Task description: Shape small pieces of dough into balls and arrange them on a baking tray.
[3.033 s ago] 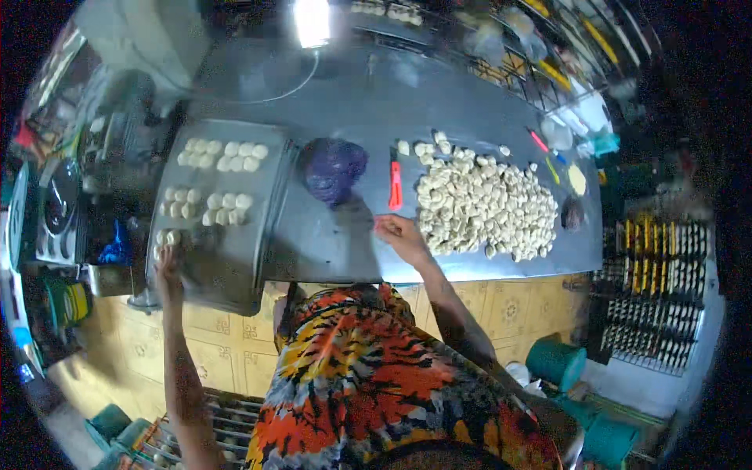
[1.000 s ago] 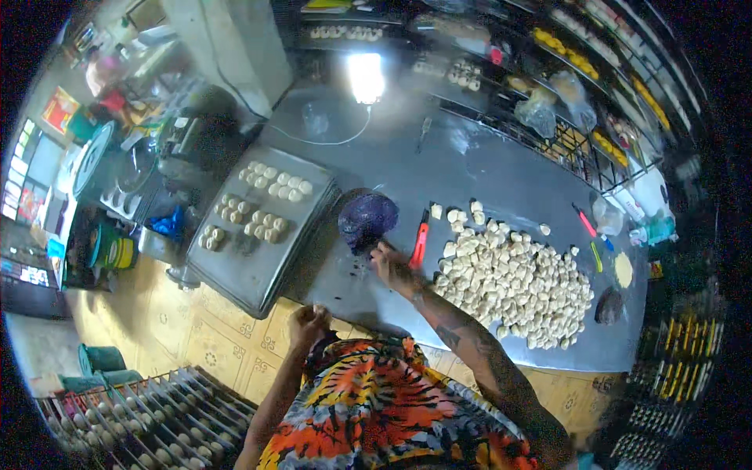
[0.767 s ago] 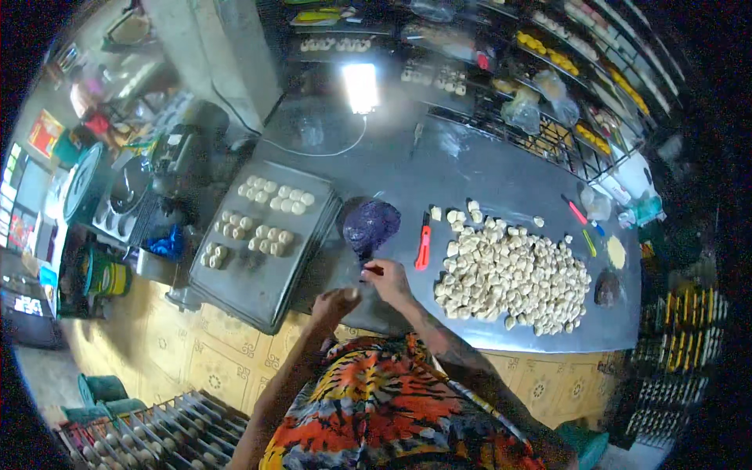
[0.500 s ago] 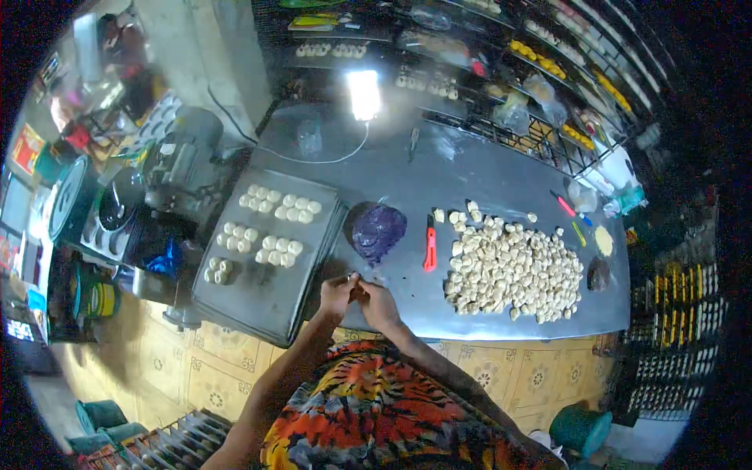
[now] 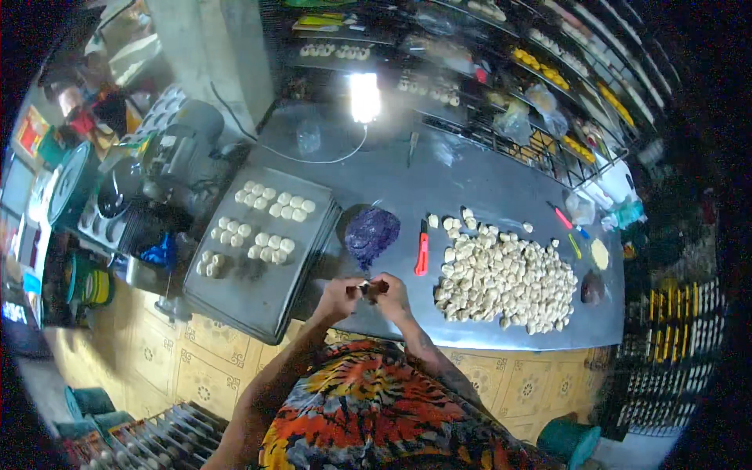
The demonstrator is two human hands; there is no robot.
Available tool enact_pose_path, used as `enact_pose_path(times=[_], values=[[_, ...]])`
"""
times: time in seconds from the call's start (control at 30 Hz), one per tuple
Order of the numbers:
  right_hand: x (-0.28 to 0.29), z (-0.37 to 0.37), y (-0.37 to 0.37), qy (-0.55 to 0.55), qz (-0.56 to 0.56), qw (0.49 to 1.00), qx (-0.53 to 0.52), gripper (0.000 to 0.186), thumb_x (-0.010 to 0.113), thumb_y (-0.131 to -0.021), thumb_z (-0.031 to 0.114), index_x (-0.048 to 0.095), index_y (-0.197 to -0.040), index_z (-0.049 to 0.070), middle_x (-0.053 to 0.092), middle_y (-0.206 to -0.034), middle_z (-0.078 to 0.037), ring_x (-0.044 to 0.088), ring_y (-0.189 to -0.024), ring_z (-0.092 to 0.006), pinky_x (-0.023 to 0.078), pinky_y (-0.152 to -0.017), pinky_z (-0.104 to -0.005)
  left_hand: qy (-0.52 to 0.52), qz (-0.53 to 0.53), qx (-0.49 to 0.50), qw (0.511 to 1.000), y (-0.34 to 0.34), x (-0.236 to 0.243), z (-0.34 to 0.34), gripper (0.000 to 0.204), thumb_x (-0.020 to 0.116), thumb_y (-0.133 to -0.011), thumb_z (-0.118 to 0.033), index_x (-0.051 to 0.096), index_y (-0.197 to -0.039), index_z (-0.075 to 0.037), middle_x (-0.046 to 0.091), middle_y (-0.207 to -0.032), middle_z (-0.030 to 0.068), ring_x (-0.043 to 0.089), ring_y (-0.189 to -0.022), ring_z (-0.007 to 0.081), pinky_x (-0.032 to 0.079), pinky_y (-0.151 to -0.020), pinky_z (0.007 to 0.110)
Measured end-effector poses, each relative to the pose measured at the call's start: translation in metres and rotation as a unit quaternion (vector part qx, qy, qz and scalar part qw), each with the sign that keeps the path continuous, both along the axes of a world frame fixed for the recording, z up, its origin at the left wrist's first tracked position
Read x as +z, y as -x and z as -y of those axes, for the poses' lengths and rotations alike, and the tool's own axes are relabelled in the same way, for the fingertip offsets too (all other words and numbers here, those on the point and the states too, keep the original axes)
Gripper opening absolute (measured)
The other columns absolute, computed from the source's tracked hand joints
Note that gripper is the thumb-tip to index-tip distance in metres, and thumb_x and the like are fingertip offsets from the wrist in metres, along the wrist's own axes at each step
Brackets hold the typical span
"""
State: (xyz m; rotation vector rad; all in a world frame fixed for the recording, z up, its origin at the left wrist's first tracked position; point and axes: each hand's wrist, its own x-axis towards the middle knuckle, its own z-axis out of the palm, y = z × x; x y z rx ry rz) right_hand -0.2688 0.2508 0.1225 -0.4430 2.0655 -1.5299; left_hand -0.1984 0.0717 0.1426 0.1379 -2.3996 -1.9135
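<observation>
At the table's front edge, in front of my body, my two hands are close together. A small pale piece of dough shows between their fingertips, mostly covered by them. My left hand is closed on it from one side, and my right hand pinches toward it from the other. Just beyond them lies a mound of purple filling. A big heap of small dough pieces spreads to the right. Left of my hands, small clusters of rounded dough balls sit in groups on a dark baking tray.
A red box cutter lies between the filling and the heap. A bright lamp with a white cable stands at the back. Racks of dough pieces rise behind the table. A dark lump lies at the right edge.
My hands have opened out slightly from each other, and the pale dough shows between the fingertips. The whole view has shifted a little; the things on the table look unmoved.
</observation>
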Motion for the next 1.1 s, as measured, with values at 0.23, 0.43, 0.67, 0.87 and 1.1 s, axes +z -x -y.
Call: enact_pose_path(times=[0.23, 0.43, 0.67, 0.87, 1.1], values=[[0.018, -0.041, 0.02, 0.071, -0.251, 0.964, 0.056, 0.023, 0.073, -0.086, 0.007, 0.07, -0.108, 0.003, 0.067, -0.094, -0.007, 0.06, -0.075, -0.0166, 0.048, -0.069, -0.0275, -0.274, 0.081, 0.142, 0.948, -0.007, 0.021, -0.055, 0.009, 0.069, -0.087, -0.006, 0.071, -0.093, 0.0, 0.07, -0.081, 0.0109, 0.064, -0.069, 0.0183, 0.054, -0.07, 0.029], [0.027, -0.061, 0.025, 0.015, -0.147, 0.977, 0.155, 0.022, 0.073, -0.085, 0.01, 0.071, -0.106, 0.003, 0.063, -0.087, -0.008, 0.056, -0.072, -0.0193, 0.044, -0.066, -0.0304, -0.345, 0.109, 0.192, 0.912, -0.03, 0.015, -0.094, 0.011, 0.065, -0.09, -0.006, 0.07, -0.095, 0.002, 0.07, -0.082, 0.0131, 0.065, -0.069, 0.0229, 0.055, -0.07, 0.031], [0.061, -0.054, -0.006, 0.008, -0.103, 0.978, 0.181, 0.016, 0.072, -0.085, 0.01, 0.072, -0.099, 0.002, 0.061, -0.083, -0.008, 0.056, -0.072, -0.0197, 0.045, -0.066, -0.0313, -0.086, 0.032, 0.158, 0.983, -0.052, -0.008, -0.08, 0.016, 0.063, -0.09, -0.007, 0.069, -0.101, 0.003, 0.071, -0.094, 0.0133, 0.065, -0.075, 0.0201, 0.054, -0.075, 0.031], [0.044, -0.017, -0.015, 0.006, -0.234, 0.962, 0.138, 0.013, 0.07, -0.085, 0.007, 0.073, -0.096, 0.001, 0.063, -0.084, -0.008, 0.057, -0.074, -0.0189, 0.047, -0.068, -0.0311, -0.257, 0.024, 0.146, 0.955, -0.058, -0.017, -0.053, 0.038, 0.064, -0.096, -0.023, 0.061, -0.127, -0.001, 0.071, -0.107, 0.0113, 0.066, -0.09, 0.0196, 0.053, -0.077, 0.03], [0.036, 0.083, -0.034, 0.0, -0.086, 0.986, 0.143, 0.012, 0.068, -0.089, 0.006, 0.075, -0.096, 0.0, 0.068, -0.089, -0.009, 0.061, -0.081, -0.0174, 0.05, -0.071, -0.0303, -0.214, 0.077, 0.308, 0.924, -0.104, 0.006, 0.042, 0.033, 0.077, -0.084, -0.018, 0.073, -0.114, -0.003, 0.074, -0.104, 0.0061, 0.067, -0.086, 0.0176, 0.054, -0.078, 0.031]])
